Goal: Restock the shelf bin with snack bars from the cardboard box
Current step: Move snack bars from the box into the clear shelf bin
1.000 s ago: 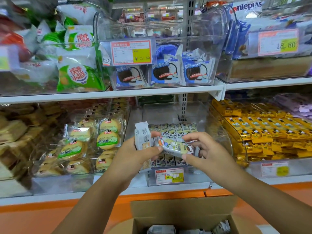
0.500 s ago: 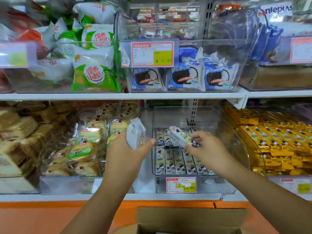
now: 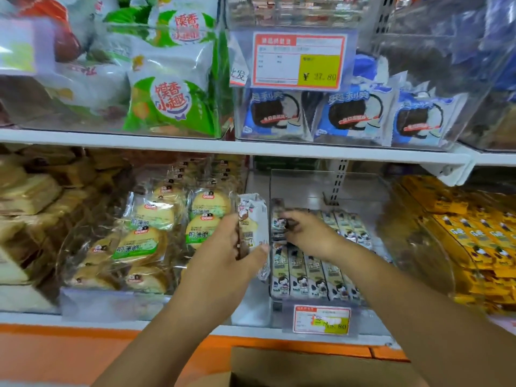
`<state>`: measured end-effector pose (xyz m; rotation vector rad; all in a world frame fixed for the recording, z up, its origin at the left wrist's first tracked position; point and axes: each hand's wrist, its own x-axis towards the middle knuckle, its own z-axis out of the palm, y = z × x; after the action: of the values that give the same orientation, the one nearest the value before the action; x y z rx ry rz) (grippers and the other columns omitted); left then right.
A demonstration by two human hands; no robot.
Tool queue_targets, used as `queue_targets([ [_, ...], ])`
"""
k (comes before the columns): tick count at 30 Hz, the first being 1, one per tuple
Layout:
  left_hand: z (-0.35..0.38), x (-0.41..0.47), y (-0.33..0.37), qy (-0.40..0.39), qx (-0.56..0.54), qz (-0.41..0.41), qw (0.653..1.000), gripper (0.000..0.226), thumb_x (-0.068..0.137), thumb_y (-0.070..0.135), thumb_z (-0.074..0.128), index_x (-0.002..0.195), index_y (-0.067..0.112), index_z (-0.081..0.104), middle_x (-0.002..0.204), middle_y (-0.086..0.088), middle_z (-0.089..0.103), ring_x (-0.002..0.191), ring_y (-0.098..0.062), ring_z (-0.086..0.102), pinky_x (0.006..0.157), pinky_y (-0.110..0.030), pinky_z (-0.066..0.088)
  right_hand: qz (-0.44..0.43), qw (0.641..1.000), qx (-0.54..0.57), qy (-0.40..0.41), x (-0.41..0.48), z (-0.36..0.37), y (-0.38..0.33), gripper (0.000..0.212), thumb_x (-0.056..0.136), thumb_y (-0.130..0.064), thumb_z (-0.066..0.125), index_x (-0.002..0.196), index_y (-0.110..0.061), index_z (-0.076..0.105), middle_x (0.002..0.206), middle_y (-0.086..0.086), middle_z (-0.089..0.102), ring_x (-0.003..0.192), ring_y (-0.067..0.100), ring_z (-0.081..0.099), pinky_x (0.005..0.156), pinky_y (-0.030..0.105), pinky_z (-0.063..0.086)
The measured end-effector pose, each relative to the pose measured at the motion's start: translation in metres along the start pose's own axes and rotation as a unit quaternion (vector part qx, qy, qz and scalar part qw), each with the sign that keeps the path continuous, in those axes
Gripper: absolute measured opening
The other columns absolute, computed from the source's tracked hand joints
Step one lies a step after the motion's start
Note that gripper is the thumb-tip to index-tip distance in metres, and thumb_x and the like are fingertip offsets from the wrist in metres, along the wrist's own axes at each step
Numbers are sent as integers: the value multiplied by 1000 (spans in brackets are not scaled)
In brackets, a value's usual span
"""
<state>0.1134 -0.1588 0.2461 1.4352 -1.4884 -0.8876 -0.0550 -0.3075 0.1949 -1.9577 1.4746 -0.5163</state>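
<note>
Right hand [image 3: 310,233] pinched one white-wrapped cartoon-print snack bar [image 3: 277,217] inside the clear plastic shelf bin [image 3: 329,185]; left hand [image 3: 223,255] gripped a bundle of such bars [image 3: 253,219] just left of it.

In the shelf bin [image 3: 363,191] lie snack bars [image 3: 315,277]; cake packets [image 3: 145,241] left, cardboard box [image 3: 293,367] below.

Bright, diffuse store light, wide-angle view. Soft shadow fills the recess beneath the upper shelf [image 3: 251,148]. Pale reflections veil the clear walls of the shelf bin [image 3: 321,185] and the bins [image 3: 446,65] at upper right. The upper left corner is blurred; print on the lower price tag [image 3: 321,319] is smeared. Shelf lines bow toward the frame edges.
</note>
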Motion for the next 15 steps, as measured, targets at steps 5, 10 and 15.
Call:
queue_targets([
  [5, 8, -1, 3, 7, -71, -12, 997, 36, 86, 22, 72, 117, 30, 54, 101, 12, 73, 94, -7, 69, 87, -44, 57, -57, 989, 116, 75, -54, -24, -21, 37, 94, -10, 48, 127, -28, 51, 109, -11, 58, 94, 7, 58, 74, 18, 45],
  [10, 22, -4, 11, 31, -77, -6, 997, 40, 79, 25, 79, 115, 29, 61, 103, 11, 73, 97, -10, 69, 83, -34, 59, -125, 969, 211, 21, -136, -29, -37, 38, 89, -12, 60, 113, -40, 54, 107, -9, 61, 98, 9, 62, 87, 29, 53],
  [15, 43, -15, 29, 33, -83, 6, 996, 40, 75, 34, 83, 109, 30, 60, 96, 10, 74, 88, -4, 70, 79, -30, 59, -129, 965, 230, 22, -168, -22, -34, 48, 80, -25, 74, 107, -54, 47, 106, -14, 62, 93, 8, 65, 84, 33, 56],
])
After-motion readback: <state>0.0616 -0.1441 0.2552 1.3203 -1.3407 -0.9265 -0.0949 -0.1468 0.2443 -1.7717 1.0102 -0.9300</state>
